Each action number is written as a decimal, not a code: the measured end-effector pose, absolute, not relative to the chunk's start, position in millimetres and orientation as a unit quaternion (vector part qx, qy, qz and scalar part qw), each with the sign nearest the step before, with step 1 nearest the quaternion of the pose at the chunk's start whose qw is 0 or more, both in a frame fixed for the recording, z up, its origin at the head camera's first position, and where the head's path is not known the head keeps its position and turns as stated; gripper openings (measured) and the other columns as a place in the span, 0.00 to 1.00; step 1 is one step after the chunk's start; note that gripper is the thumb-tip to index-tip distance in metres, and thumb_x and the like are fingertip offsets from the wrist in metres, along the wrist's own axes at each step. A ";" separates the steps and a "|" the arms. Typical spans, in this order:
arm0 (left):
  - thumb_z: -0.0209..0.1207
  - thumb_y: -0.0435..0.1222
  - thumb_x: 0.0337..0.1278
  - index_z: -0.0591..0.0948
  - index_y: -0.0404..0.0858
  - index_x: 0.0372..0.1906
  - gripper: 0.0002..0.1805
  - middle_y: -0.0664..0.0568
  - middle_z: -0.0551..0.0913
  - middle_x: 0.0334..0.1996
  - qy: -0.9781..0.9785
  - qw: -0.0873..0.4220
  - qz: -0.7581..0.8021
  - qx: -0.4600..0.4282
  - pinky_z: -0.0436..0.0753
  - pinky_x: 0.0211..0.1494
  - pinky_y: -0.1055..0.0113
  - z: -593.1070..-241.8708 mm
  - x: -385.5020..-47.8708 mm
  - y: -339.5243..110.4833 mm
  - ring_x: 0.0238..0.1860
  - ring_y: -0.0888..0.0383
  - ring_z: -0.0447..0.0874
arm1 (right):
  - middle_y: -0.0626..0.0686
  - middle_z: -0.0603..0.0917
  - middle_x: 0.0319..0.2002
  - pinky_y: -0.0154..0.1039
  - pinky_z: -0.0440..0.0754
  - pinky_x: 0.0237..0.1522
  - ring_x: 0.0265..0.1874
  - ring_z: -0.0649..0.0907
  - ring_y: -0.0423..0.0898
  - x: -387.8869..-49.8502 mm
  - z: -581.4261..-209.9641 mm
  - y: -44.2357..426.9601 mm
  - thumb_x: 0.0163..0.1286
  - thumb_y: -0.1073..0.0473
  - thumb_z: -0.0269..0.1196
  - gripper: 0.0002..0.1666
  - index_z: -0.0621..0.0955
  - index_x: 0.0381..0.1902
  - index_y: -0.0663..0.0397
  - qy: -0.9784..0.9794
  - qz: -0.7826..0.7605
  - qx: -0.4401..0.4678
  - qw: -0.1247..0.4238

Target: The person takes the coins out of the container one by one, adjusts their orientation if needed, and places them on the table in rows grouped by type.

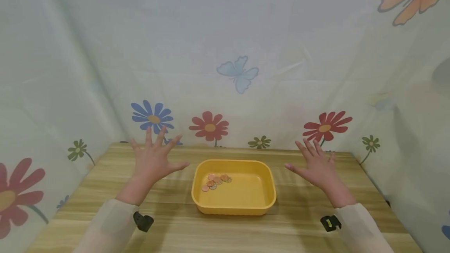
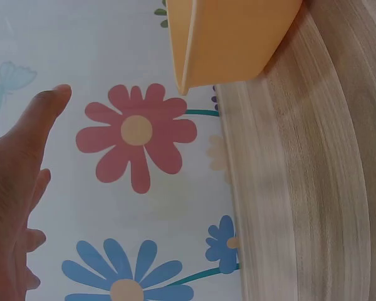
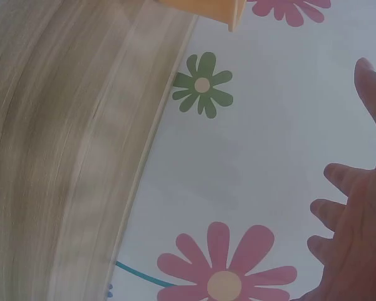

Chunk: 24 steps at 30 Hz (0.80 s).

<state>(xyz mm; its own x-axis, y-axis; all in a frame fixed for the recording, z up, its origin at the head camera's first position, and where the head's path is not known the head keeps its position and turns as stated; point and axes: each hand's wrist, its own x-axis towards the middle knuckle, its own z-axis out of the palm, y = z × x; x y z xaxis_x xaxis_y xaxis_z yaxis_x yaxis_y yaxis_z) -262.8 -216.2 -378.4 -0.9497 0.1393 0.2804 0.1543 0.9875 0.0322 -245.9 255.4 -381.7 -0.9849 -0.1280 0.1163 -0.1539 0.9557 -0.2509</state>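
A yellow rectangular tray (image 1: 233,211) sits on the wooden table, and several copper and silver coins (image 1: 217,180) lie together in its left part. To the left of the tray, my left hand (image 1: 153,159) is held in the air with its fingers spread, holding nothing. My right hand (image 1: 317,166) is likewise raised on the tray's right side, fingers apart and nothing in them. In the left wrist view the tray's side (image 2: 238,44) shows at the top, apart from the left thumb. Only a corner of the tray (image 3: 213,9) appears in the right wrist view.
The wood-grain table (image 1: 168,229) reaches back to a pale curtain (image 1: 175,30) printed with flowers and butterflies, which also hangs on the left and right. Each wrist wears a small black device, one at the left cuff (image 1: 143,221) and one at the right cuff (image 1: 330,223).
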 end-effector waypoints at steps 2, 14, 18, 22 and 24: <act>0.62 0.73 0.47 0.62 0.60 0.79 0.53 0.38 0.48 0.83 -0.987 0.141 -0.028 -0.074 0.33 0.66 0.13 -378.6 -262.2 -216.0 0.80 0.22 0.33 | 0.64 0.50 0.82 0.85 0.37 0.68 0.81 0.48 0.71 -245.5 -382.3 255.9 0.66 0.22 0.56 0.60 0.55 0.82 0.51 -0.987 0.132 0.072 0.052; 0.62 0.72 0.48 0.65 0.58 0.78 0.51 0.38 0.55 0.81 -0.987 0.148 -0.031 -0.061 0.38 0.65 0.12 -383.7 -258.3 -213.2 0.79 0.22 0.42 | 0.64 0.52 0.82 0.86 0.41 0.67 0.80 0.51 0.69 -245.0 -395.3 254.5 0.68 0.25 0.56 0.55 0.58 0.82 0.50 -0.986 0.138 0.070 0.070; 0.62 0.72 0.49 0.66 0.58 0.77 0.50 0.38 0.55 0.81 -0.985 0.157 -0.038 -0.057 0.39 0.66 0.12 -386.9 -257.6 -212.5 0.79 0.22 0.44 | 0.64 0.54 0.81 0.87 0.45 0.66 0.80 0.53 0.69 -244.1 -399.3 253.5 0.69 0.27 0.57 0.54 0.59 0.81 0.50 -0.983 0.143 0.074 0.087; 0.62 0.71 0.49 0.67 0.57 0.77 0.50 0.39 0.56 0.81 -0.984 0.160 -0.048 -0.054 0.41 0.67 0.13 -391.2 -257.8 -211.8 0.79 0.22 0.45 | 0.65 0.58 0.80 0.86 0.50 0.66 0.79 0.57 0.70 -241.4 -402.4 251.4 0.70 0.29 0.58 0.51 0.61 0.80 0.52 -0.980 0.155 0.080 0.101; 0.62 0.71 0.49 0.67 0.56 0.77 0.50 0.38 0.56 0.81 -0.984 0.159 -0.054 -0.053 0.44 0.66 0.13 -393.0 -257.7 -211.1 0.78 0.21 0.46 | 0.66 0.59 0.79 0.85 0.53 0.66 0.78 0.58 0.71 -240.1 -404.1 249.8 0.71 0.32 0.59 0.50 0.62 0.80 0.53 -0.977 0.165 0.082 0.104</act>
